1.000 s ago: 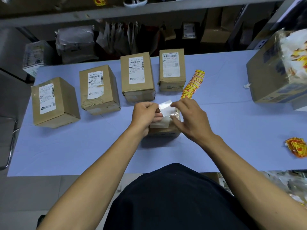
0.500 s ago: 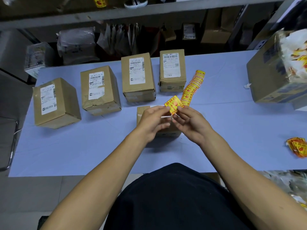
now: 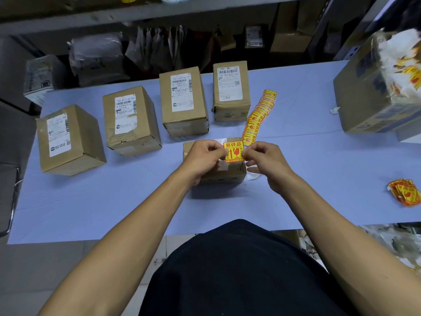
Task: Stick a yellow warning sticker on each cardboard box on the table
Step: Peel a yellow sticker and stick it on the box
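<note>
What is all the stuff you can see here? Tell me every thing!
boxes: four, brown with white labels, in a row at the table's back left
near box: one, brown, under the hands
sticker: one, yellow and red, pinched between both hands above the near box
sticker strip: one, yellow and red, right of the row
sticker pile: one, yellow and red, table's right edge
big box: one, brown, back right, holding white and yellow scraps
backing paper: one, white, right of the near box
table: one, pale blue
shelf: grey, behind, parcels below it
left hand: pinches the sticker
right hand: pinches the sticker
</note>
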### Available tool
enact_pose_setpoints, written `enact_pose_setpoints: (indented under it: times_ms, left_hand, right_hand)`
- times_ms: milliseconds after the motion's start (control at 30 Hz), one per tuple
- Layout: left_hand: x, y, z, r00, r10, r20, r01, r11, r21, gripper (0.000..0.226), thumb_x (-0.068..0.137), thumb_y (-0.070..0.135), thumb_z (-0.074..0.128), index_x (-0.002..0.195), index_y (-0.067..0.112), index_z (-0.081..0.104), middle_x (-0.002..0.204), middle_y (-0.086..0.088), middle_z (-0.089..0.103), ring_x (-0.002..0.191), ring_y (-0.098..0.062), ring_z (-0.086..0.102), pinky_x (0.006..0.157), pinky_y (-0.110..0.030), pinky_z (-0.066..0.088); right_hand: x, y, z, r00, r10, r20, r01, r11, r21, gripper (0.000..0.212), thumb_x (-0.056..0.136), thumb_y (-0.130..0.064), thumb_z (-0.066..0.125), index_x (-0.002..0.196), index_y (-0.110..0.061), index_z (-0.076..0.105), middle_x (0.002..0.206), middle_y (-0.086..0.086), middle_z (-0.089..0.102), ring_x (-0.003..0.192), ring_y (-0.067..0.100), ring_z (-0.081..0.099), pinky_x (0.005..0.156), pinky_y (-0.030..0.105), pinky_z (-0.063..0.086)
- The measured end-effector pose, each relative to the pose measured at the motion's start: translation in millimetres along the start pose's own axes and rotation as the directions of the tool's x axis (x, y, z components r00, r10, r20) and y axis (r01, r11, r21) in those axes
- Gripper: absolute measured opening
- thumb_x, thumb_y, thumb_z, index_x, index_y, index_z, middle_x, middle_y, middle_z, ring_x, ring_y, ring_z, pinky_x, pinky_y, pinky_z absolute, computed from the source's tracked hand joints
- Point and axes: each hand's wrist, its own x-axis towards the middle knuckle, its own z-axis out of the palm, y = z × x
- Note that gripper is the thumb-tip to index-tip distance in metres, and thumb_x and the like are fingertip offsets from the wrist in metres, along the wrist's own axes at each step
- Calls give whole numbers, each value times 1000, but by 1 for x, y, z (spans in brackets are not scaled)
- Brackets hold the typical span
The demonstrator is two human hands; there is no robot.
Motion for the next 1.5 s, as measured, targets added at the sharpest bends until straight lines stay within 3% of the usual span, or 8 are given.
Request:
enact_pose_setpoints:
  times_ms: [200,700,867,967,1100,1233,1333,1500]
  left_hand:
    - [9,-16,14,997,81,-19,-61,868,492,16,86,20,68,71,17,72,80,-4,73,80,-20,66,67,-28,48]
    - [21,-16,24,993,104,-57,-41,750,660,23,78,27,72,59,15,65,70,-3,71,74,-21,67,64,-36,56]
    - [26,-14,20,983,165,-77,-33,578,815,50,78,52,73,56,17,46,60,-2,50,67,-23,52,47,-30,26]
    - [24,-23,5,963,253,-93,-34,457,889,52,79,68,66,71,18,54,81,-5,62,77,-24,54,56,-31,30]
    - [15,-50,-13,877,481,-11,-201,388,899,54,84,58,63,120,17,61,120,-8,57,115,-30,50,84,-40,44]
    - [13,-74,-14,943,334,15,-166,428,889,73,94,61,45,156,27,27,166,-10,12,153,-32,2,119,-59,10]
    - [14,-88,-13,952,306,28,-178,476,861,73,97,64,35,159,33,9,168,-3,-8,153,-26,-14,118,-62,4]
    - [16,-90,-12,947,320,22,-190,503,843,73,98,62,37,159,33,10,168,-2,-8,153,-25,-15,119,-59,4]
  right_hand:
    - [2,21,6,999,3,-40,-14,958,-285,17,89,-19,60,81,-6,68,80,6,66,82,25,64,78,50,60]
    - [6,31,9,998,-25,-54,3,924,-382,17,90,-19,60,83,-4,64,81,10,68,82,28,69,77,54,59]
    - [8,34,6,998,-15,-65,-9,934,-357,17,89,-20,61,83,-4,63,79,9,68,75,24,71,76,54,60]
    - [10,35,4,999,0,-51,-18,939,-343,14,88,-23,62,87,-9,63,82,6,68,79,23,71,76,53,60]
    - [15,35,10,998,22,-55,-39,940,-339,35,91,-45,61,114,-19,56,93,-5,66,95,21,66,87,49,56]
    - [21,36,29,1000,-16,-16,9,928,-373,61,95,-57,52,143,-21,42,125,1,65,112,22,63,92,39,52]
    - [19,43,36,997,-66,40,76,937,-341,55,97,-54,51,142,-23,46,130,-1,65,112,17,63,86,30,47]
    - [9,60,28,986,-86,139,122,953,-277,52,94,-53,58,141,-34,45,124,-16,61,110,7,59,80,11,41]
